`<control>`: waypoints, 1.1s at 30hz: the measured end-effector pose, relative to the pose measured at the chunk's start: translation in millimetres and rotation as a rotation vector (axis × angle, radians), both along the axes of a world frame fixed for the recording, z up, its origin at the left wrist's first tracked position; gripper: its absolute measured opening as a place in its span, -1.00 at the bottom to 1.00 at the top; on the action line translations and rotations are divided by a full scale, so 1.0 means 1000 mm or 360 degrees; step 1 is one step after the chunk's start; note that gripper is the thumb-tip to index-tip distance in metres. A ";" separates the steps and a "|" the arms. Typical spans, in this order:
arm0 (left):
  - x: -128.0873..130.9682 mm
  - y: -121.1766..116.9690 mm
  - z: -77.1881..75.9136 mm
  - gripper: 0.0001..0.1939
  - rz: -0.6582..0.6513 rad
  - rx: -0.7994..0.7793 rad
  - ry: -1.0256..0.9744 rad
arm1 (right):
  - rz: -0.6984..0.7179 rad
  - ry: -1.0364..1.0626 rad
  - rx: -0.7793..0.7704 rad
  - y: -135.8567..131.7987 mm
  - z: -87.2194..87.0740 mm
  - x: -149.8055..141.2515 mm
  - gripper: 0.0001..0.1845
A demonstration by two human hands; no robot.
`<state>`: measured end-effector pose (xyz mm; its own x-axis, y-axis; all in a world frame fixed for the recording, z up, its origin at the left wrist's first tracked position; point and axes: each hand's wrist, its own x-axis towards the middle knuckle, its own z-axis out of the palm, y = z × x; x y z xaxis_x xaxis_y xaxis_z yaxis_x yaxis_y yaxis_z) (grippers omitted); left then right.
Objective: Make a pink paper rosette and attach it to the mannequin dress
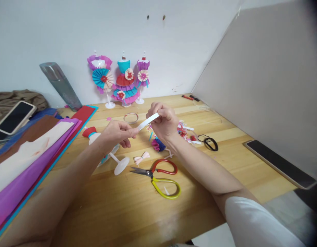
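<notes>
A narrow white strip point(148, 121) is stretched in the air between my two hands. My left hand point(119, 133) pinches its lower left end, and my right hand point(165, 120) grips the upper right end with curled fingers. Below them on the table lie a small pale pink bow point(142, 157) and scissors point(149, 173) with one red and one yellow handle, blades apart. Under my left forearm a small mannequin point(121, 166) on a white stand lies on its side, partly hidden. Behind my right wrist sits a purple and blue pleated paper piece point(158, 144).
Several dressed mannequins point(126, 82) stand against the wall. Coloured paper sheets point(40, 151), a phone point(15, 116) and a bottle point(61, 85) are at left. To the right lie paper scraps point(184, 132), a black hair tie point(211, 144) and a dark flat device point(279, 164).
</notes>
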<state>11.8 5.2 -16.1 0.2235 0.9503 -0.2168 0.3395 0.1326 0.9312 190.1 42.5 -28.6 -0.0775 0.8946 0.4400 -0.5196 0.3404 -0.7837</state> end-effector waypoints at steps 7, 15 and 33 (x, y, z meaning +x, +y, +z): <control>0.006 -0.009 0.004 -0.68 -0.0229 0.0209 -0.0302 | 0.0245 -0.0002 -0.0253 0.010 -0.015 -0.006 -0.72; -0.002 -0.010 0.015 -0.77 0.0141 0.0435 -0.0044 | -0.0648 -0.0915 0.0856 0.001 -0.008 0.010 -0.90; 0.005 -0.021 0.016 -0.72 0.0169 0.1055 0.0677 | -0.0774 -0.1718 0.1365 -0.014 -0.011 -0.001 -0.77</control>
